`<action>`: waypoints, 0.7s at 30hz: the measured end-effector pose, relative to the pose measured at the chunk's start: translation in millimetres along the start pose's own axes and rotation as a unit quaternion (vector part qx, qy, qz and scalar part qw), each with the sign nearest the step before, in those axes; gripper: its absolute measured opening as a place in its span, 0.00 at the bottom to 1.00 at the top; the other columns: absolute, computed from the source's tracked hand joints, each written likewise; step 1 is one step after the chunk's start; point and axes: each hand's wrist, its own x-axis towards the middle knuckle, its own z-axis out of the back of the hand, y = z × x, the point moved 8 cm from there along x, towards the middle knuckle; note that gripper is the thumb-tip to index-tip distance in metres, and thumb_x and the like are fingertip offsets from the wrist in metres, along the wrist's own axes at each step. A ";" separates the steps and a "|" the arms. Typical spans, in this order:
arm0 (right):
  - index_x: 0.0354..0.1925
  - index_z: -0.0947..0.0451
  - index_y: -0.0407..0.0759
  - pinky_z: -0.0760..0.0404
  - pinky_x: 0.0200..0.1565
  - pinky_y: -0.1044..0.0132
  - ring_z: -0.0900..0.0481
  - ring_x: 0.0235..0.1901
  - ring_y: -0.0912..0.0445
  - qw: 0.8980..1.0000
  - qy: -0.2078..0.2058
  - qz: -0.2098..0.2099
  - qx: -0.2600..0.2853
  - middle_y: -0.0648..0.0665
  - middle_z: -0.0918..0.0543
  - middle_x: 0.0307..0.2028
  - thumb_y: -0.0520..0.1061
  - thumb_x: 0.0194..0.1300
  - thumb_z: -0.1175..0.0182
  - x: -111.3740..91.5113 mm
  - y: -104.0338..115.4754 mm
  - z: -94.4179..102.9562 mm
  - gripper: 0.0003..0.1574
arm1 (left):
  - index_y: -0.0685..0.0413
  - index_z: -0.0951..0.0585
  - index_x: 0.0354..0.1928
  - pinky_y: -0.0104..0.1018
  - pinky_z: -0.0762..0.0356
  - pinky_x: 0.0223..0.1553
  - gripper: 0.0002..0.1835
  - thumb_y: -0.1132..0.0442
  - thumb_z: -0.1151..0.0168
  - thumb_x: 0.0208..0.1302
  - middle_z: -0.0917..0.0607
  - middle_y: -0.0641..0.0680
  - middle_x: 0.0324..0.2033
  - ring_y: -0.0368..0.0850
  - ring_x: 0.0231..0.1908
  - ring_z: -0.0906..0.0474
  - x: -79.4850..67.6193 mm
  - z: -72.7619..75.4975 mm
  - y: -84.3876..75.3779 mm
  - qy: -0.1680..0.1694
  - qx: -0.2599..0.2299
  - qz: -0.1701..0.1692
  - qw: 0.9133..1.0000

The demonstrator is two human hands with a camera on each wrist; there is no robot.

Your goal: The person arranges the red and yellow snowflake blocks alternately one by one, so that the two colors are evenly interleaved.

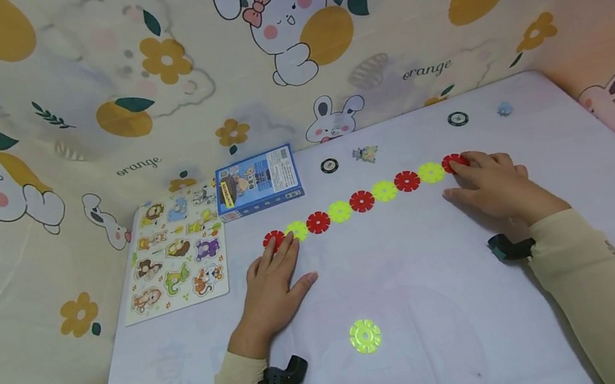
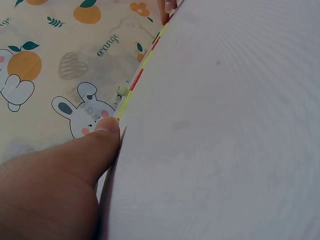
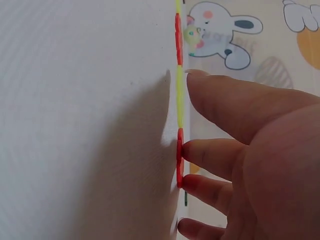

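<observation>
Red and yellow-green plastic snowflake discs (image 1: 361, 201) lie in a slanting row across the white table, their colours alternating. At the row's left end my left hand (image 1: 271, 294) rests its fingertips on a red disc (image 1: 272, 236), thumb spread apart. The fingertips of my right hand (image 1: 494, 186) touch the red disc (image 1: 451, 162) at the other end. In the right wrist view, two fingers of the right hand (image 3: 250, 145) meet the edge of that red disc (image 3: 180, 157). A single yellow-green disc (image 1: 365, 336) lies nearer me, apart from the row.
Behind the row stands a blue box (image 1: 258, 182), with an animal sticker board (image 1: 173, 253) to its left. Two black ring-shaped pieces (image 1: 458, 119), a small colourful figure (image 1: 365, 154) and a small blue piece (image 1: 505, 108) lie farther back. Patterned cloth (image 1: 293, 112) rises behind the table.
</observation>
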 end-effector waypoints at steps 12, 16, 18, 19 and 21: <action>0.72 0.45 0.66 0.35 0.54 0.35 0.41 0.64 0.42 0.967 -0.008 0.061 0.246 0.44 0.40 0.68 0.70 0.65 0.50 -4.0 36.1 10.7 0.41 | 0.40 0.43 0.74 0.57 0.58 0.65 0.42 0.30 0.55 0.63 0.48 0.42 0.73 0.50 0.72 0.62 0.2 -0.6 0.8 0.003 -0.003 -0.003 1.000; 0.70 0.41 0.68 0.29 0.53 0.42 0.31 0.59 0.46 0.907 0.052 0.131 0.397 0.47 0.34 0.66 0.64 0.71 0.53 -16.4 81.2 3.8 0.31 | 0.41 0.42 0.74 0.56 0.58 0.65 0.42 0.30 0.55 0.63 0.47 0.42 0.73 0.50 0.72 0.61 0.3 0.5 0.7 -0.001 -0.003 -0.004 1.000; 0.70 0.40 0.62 0.28 0.53 0.42 0.30 0.58 0.41 0.868 0.090 0.181 0.453 0.43 0.34 0.65 0.58 0.74 0.57 -26.0 108.2 -1.3 0.29 | 0.42 0.42 0.74 0.56 0.58 0.65 0.41 0.30 0.55 0.63 0.48 0.42 0.73 0.50 0.72 0.61 0.3 0.5 0.6 -0.001 -0.003 -0.004 1.000; 0.71 0.41 0.59 0.28 0.52 0.42 0.30 0.58 0.39 0.848 0.110 0.207 0.475 0.40 0.34 0.65 0.56 0.75 0.59 -31.1 121.2 -5.2 0.29 | 0.42 0.42 0.74 0.56 0.58 0.65 0.41 0.30 0.56 0.63 0.48 0.42 0.73 0.49 0.72 0.61 0.3 0.5 0.4 0.000 -0.003 -0.004 1.000; 0.72 0.42 0.53 0.29 0.52 0.40 0.32 0.58 0.35 0.810 0.156 0.243 0.511 0.36 0.33 0.64 0.52 0.75 0.61 -41.6 145.1 -15.5 0.29 | 0.41 0.42 0.74 0.56 0.58 0.65 0.41 0.30 0.56 0.63 0.48 0.42 0.73 0.49 0.72 0.61 0.4 0.0 0.5 0.001 -0.002 -0.004 1.000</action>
